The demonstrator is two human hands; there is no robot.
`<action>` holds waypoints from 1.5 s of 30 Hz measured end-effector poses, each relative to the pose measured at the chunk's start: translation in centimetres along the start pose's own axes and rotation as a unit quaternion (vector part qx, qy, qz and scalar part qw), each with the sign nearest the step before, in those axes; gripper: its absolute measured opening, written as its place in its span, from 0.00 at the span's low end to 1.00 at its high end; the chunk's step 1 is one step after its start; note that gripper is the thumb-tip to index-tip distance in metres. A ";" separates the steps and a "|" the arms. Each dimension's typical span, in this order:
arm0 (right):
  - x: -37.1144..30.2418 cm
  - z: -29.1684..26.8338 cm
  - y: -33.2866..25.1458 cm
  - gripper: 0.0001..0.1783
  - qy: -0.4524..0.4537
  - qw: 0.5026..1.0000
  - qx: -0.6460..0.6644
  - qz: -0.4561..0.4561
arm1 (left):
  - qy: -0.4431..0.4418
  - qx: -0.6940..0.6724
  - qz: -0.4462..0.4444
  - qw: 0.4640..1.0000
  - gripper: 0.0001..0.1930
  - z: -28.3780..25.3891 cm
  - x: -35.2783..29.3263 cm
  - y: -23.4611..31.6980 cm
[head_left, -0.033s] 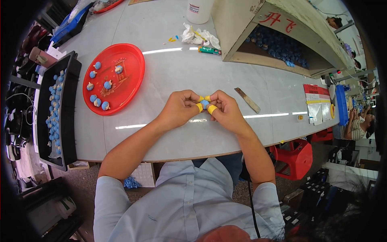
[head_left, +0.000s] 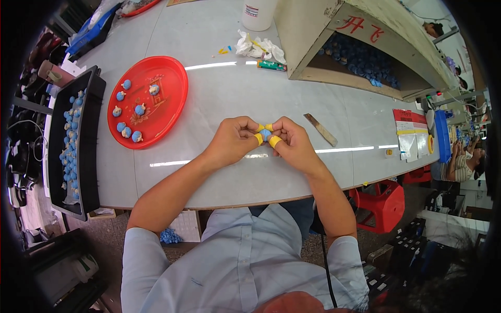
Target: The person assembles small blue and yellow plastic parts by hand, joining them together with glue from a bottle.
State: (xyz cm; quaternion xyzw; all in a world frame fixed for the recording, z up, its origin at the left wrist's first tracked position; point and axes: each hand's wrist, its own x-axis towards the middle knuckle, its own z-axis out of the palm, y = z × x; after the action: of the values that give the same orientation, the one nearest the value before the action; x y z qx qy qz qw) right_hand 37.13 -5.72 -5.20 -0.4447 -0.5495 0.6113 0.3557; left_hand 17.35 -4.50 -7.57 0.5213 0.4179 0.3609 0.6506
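Observation:
Over the grey table, my left hand (head_left: 232,140) and my right hand (head_left: 295,145) meet at a small blue ball-shaped piece (head_left: 265,135). Both hands are closed on it, pinching from either side with thumbs and forefingers. Yellow wrapping covers those fingertips, and they hide part of the piece. To the left lies a round red tray (head_left: 175,112) holding several blue balls with pale bits sticking out, such as one blue ball (head_left: 140,109). A flat worn blade or metal strip (head_left: 321,129) rests on the table just right of my right hand.
A black crate (head_left: 92,177) of similar blue balls stands at the left edge. At the back right, an open-fronted box (head_left: 308,52) holds many blue pieces. Crumpled tissue (head_left: 261,48), a green packet (head_left: 271,65) and a white container (head_left: 258,15) sit nearby. A red stool (head_left: 383,206) stands right.

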 end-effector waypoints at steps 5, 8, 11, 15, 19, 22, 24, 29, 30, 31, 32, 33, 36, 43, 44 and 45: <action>0.1 -0.1 0.5 0.09 0.005 1.000 -0.008 -0.005 | 0.015 0.009 0.006 1.000 0.07 0.4 -0.1 0.3; 0.0 0.0 0.4 0.10 0.006 1.000 -0.011 -0.010 | 0.012 0.002 0.020 1.000 0.06 0.4 -0.2 0.2; 0.0 0.1 0.7 0.10 0.015 0.999 -0.023 -0.019 | 0.010 0.003 0.019 1.000 0.07 0.4 -0.2 0.4; 0.1 0.3 0.2 0.10 0.012 1.000 0.012 -0.007 | 0.009 -0.024 0.002 1.000 0.09 0.2 0.0 0.2; -0.5 0.0 -2.0 0.09 0.008 0.999 0.024 0.030 | -0.013 -0.088 -0.067 0.994 0.14 0.0 0.1 1.9; -0.3 -0.3 -1.3 0.09 0.002 0.999 0.031 0.031 | -0.018 -0.074 -0.069 0.995 0.19 -0.1 0.0 2.6; -0.3 -0.2 -1.1 0.08 -0.003 0.999 0.028 0.042 | -0.021 -0.068 -0.074 0.995 0.21 -0.4 0.0 2.4; -0.3 0.0 -1.1 0.08 0.001 0.998 0.018 0.053 | -0.025 -0.067 -0.082 0.994 0.22 -0.4 -0.2 2.6; -0.3 0.1 -1.1 0.08 0.002 0.998 0.017 0.054 | -0.024 -0.064 -0.079 0.995 0.22 -0.5 -0.3 2.5; -0.2 0.1 -1.2 0.08 0.001 0.998 0.016 0.052 | -0.023 -0.061 -0.076 0.995 0.21 -0.6 -0.3 2.5; -0.1 0.2 -1.3 0.08 0.000 0.998 0.019 0.052 | -0.021 -0.060 -0.074 0.995 0.21 -0.6 -0.3 2.4; -0.1 0.3 -1.5 0.08 -0.001 0.998 0.022 0.050 | -0.019 -0.067 -0.075 0.995 0.22 -0.7 -0.3 2.3; -0.3 0.3 -1.3 0.08 0.017 1.000 0.015 0.017 | -0.021 -0.030 -0.070 0.997 0.24 0.3 0.0 2.9; -0.1 -0.6 -0.3 0.12 0.043 0.998 0.040 -0.031 | 0.092 -0.009 -0.043 0.995 0.26 -1.7 -1.1 4.5; -0.4 -2.0 -0.9 0.12 0.063 0.997 0.032 -0.038 | 0.116 0.013 -0.032 0.993 0.26 -2.4 -1.1 5.1; -0.4 -3.3 -1.5 0.12 0.101 0.994 0.005 -0.043 | 0.138 0.053 -0.003 0.989 0.25 -3.1 -1.2 6.0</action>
State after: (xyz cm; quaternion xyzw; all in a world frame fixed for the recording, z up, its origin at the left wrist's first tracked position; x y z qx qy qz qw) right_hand 40.32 -4.70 -3.67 -0.4783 -0.5266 0.5498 0.4377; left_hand 13.83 -3.27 -1.83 0.4991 0.5238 0.4050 0.5590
